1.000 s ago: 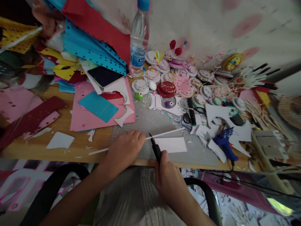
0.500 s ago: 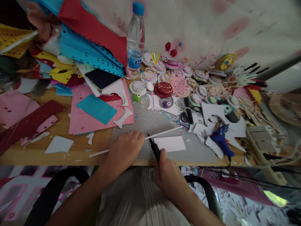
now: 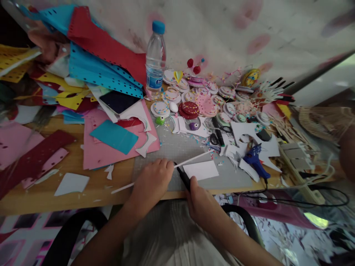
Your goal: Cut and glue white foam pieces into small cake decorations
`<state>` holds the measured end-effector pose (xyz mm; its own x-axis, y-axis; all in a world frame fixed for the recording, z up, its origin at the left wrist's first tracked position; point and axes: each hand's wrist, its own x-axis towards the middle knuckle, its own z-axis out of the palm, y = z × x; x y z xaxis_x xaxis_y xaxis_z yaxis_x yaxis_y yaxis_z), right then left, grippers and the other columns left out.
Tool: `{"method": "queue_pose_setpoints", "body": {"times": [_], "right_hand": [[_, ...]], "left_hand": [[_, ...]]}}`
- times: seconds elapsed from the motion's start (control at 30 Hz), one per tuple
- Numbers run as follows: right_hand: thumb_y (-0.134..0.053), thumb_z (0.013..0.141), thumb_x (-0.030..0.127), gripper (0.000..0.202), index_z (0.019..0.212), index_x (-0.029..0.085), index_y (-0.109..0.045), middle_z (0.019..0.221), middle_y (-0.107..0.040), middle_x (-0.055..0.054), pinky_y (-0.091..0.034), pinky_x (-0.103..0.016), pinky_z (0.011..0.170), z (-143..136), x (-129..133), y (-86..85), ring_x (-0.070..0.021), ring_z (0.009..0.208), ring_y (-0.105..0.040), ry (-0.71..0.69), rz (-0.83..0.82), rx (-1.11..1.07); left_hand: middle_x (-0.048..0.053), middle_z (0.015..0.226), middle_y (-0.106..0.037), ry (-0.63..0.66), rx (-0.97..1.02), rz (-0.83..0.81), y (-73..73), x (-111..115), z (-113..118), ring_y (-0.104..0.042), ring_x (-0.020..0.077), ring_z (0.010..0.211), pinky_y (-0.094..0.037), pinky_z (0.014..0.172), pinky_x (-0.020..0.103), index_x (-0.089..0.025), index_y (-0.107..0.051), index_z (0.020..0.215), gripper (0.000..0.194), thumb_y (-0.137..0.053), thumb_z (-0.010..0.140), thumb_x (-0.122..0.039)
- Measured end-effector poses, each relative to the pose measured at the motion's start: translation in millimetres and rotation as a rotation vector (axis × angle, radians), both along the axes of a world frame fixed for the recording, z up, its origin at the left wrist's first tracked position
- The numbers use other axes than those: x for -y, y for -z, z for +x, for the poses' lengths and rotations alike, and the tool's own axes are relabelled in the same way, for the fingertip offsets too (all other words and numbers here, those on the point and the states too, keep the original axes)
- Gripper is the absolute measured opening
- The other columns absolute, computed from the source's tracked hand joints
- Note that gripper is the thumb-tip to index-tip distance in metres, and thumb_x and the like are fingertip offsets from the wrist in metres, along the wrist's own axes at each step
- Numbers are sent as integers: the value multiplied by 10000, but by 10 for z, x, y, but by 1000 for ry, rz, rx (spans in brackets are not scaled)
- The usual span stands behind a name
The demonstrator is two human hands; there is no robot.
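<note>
Tabletop (image 3: 101, 184): left hand (image 3: 152, 179) on white strip (image 3: 194, 158), knife (image 3: 184, 178) in right hand (image 3: 202, 201).

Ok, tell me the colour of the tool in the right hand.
The tool is black, seen in the head view.

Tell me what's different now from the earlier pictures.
The knife in the right hand has its tip slightly nearer the left hand; the camera view shifted too. Nothing was let go: the left hand still presses the white strip, and the white card stayed put.
</note>
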<state>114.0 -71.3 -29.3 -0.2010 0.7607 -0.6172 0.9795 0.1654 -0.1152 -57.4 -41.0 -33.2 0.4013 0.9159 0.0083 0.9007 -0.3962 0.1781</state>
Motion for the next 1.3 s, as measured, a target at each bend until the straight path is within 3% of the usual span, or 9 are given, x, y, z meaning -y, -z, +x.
{"method": "queue_pose_setpoints", "body": {"times": [0.4, 0.5, 0.6, 0.7, 0.83, 0.93, 1.03, 1.17, 1.3], "right_hand": [[-342, 971, 116, 337, 1280, -10, -387, 877, -720, -182, -464, -317, 627, -7, 50, 121, -293, 819, -715, 14, 58, 1], [-336, 980, 144, 249, 1184, 57, -450, 851, -724, -161, -458, -301, 614, 81, 91, 156, -274, 776, -715, 49, 84, -121], [-334, 983, 180, 261, 1198, 87, -448, 921, -724, -172, -486, -313, 669, 215, 171, 257, -271, 822, -714, 53, 152, -270], [-336, 985, 226, 320, 1272, 115, -426, 975, -726, -161, -514, -324, 702, 344, 233, 402, -265, 839, -716, 39, 244, -454], [-334, 995, 316, 331, 1270, 181, -457, 1014, -728, -121, -539, -322, 743, 446, 225, 518, -249, 885, -715, 102, 279, -716], [-361, 982, 421, 391, 1288, 202, -468, 1123, -697, -124, -539, -323, 821, 521, 206, 526, -247, 1023, -676, 166, 273, -866], [-401, 935, 558, 502, 1278, 204, -492, 949, -722, -98, -561, -311, 664, 650, 214, 522, -256, 851, -705, 315, 267, -925], [-431, 904, 608, 501, 1183, 197, -499, 566, -591, 19, -444, -258, 425, 898, 177, 480, -186, 457, -577, 563, 209, -1005], [-479, 905, 546, 351, 1028, 217, -472, 561, -527, 43, -409, -266, 424, 1168, 4, 380, -159, 420, -499, 745, 265, -1071]], "left_hand": [[32, 762, -641, -28, 81, -69, -48, -28, -134, -650, 247, 753, -460, 597, 348, -198, -552, 803, 181, -443, 947, -188], [22, 760, -662, -126, 147, -6, -220, 45, -419, -658, 227, 758, -474, 644, 336, -213, -567, 785, 220, -440, 959, -258], [31, 983, -709, -300, 235, 167, -402, 143, -825, -670, 212, 896, -494, 772, 319, -243, -602, 1020, 228, -387, 978, -305], [32, 1219, -648, -493, 187, 271, -558, 175, -1178, -611, 239, 1110, -456, 944, 361, -276, -511, 1280, 335, -380, 973, -308], [107, 1282, -608, -597, 38, 302, -645, -7, -1389, -575, 280, 1164, -447, 958, 426, -207, -417, 1396, 438, -294, 978, -248], [174, 1288, -595, -656, -216, 216, -552, -234, -1408, -552, 352, 1177, -434, 921, 514, -165, -453, 1379, 449, -282, 968, -222], [190, 1209, -640, -644, -322, 101, -415, -373, -1385, -593, 374, 1102, -434, 891, 549, -146, -527, 1313, 413, -346, 953, -237], [196, 1243, -618, -604, -302, 63, -421, -353, -1246, -572, 377, 1136, -439, 918, 543, -96, -521, 1286, 462, -437, 941, -392], [151, 1224, -607, -542, -120, 158, -497, -331, -748, -556, 321, 1149, -438, 972, 468, -102, -518, 1241, 449, -462, 936, -427]]}}
